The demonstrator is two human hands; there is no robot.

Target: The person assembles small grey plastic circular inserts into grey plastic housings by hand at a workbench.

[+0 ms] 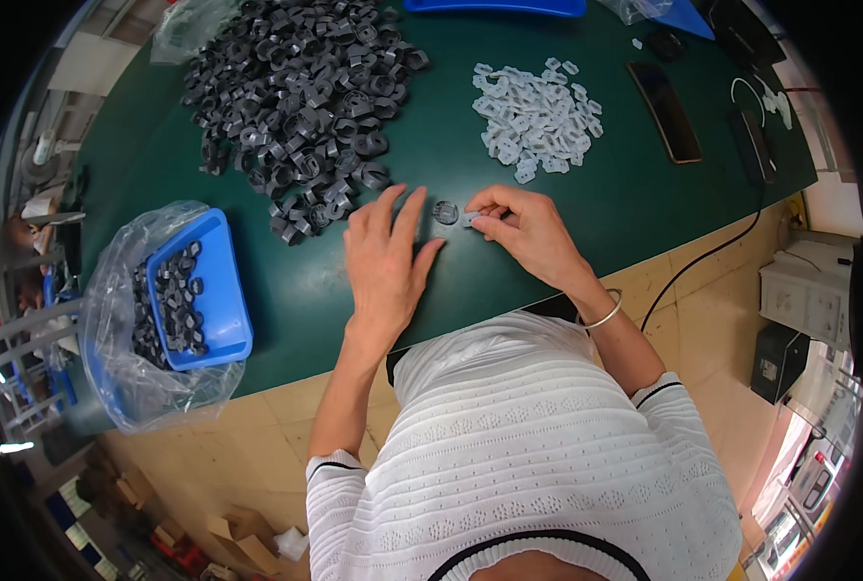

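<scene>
On the green table, a round dark plastic part [445,212] lies between my two hands. My right hand [523,225] pinches a small pale plastic piece [470,220] just right of it. My left hand [385,254] rests over the table left of the dark part, fingers spread and nothing in them. Beyond that hand spreads a big heap of dark grey plastic parts [306,97]. A smaller pile of whitish plastic pieces [538,116] lies beyond my right hand.
A blue tray [228,290] of dark parts sits at the left edge in a clear plastic bag [112,358]. Another blue tray [494,6] is at the far edge. A phone [666,112] lies at right, near a black cable [708,259] hanging off the table.
</scene>
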